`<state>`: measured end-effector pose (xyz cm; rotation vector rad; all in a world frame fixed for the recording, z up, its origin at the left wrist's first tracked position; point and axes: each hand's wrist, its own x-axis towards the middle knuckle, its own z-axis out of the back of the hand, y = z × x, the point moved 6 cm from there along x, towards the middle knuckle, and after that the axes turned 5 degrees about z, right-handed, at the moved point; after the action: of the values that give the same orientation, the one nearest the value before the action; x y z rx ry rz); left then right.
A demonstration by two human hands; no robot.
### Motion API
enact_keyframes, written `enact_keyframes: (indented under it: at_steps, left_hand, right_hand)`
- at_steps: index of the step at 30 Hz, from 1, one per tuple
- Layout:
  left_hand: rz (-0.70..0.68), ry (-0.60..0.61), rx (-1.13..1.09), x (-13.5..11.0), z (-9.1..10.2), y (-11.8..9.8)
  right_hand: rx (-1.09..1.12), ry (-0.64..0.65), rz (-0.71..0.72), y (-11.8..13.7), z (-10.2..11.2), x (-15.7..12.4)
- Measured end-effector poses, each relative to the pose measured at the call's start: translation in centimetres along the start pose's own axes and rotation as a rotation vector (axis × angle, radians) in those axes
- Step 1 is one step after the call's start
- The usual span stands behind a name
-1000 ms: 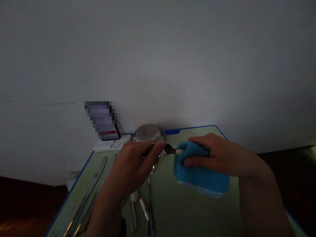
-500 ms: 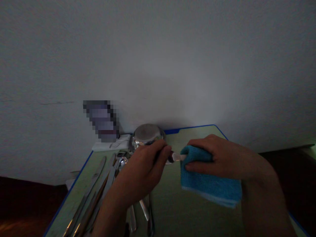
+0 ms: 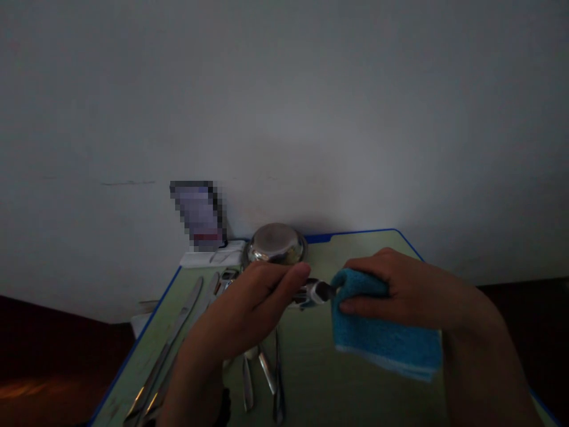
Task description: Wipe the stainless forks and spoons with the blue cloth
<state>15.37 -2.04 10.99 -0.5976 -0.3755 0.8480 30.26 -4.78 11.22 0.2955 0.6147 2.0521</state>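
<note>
A shiny metal fork (image 3: 318,292) is held level above the table between my two hands. My left hand (image 3: 255,311) grips its broad end, and the fingers hide part of it; the thumb lies stretched along the top. On the other side, my right hand (image 3: 391,290) is closed on a folded blue cloth (image 3: 386,347), which is pinched round the narrow end of the fork. The loose part of the cloth hangs below my right hand.
An upturned metal bowl (image 3: 276,243) stands at the back against the wall. Left of it, a blurred phone (image 3: 200,216) leans above a white packet (image 3: 213,255). Several table knives (image 3: 175,332) lie on the left, and other cutlery (image 3: 267,370) lies below my left hand.
The view has shifted slightly, so the table sits a little further right. My left hand has turned and its thumb is straighter, showing more of the fork's broad end. The cloth stays in my right hand.
</note>
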Motion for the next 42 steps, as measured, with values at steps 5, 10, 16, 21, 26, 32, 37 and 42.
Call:
enact_keyframes:
  at_steps: [5,10,16,21,26,32,37,42]
  left_hand:
    - [-0.011,0.03,0.016,0.4,-0.7,-0.4]
    - [-0.07,0.018,-0.013,0.5,-0.6,-0.9]
    - [-0.035,0.082,-0.06,-0.2,0.3,0.2]
    - [-0.02,0.098,-0.018,-0.1,-0.1,-0.6]
    - [-0.07,0.087,0.016,0.4,-0.8,-1.9]
    - [-0.094,0.088,-0.001,0.5,-0.9,-1.8]
    - [-0.099,0.114,-0.029,0.4,-0.9,-2.0]
    - [-0.115,0.12,0.036,0.5,-0.9,-2.5]
  right_hand:
    - [-0.004,0.007,0.011,0.1,0.0,0.1]
    - [-0.038,-0.022,0.016,-0.1,-0.1,-0.1]
    - [-0.026,-0.016,-0.007,-0.5,0.0,0.0]
    - [-0.072,-0.039,-0.012,-0.4,0.0,0.1]
    - [-0.126,-0.079,0.016,-0.2,0.1,0.2]
    - [-0.033,-0.07,-0.001,-0.3,0.1,0.4]
    - [-0.004,-0.02,-0.002,0.2,0.0,0.5]
    - [-0.024,0.001,0.005,0.4,-0.3,0.7]
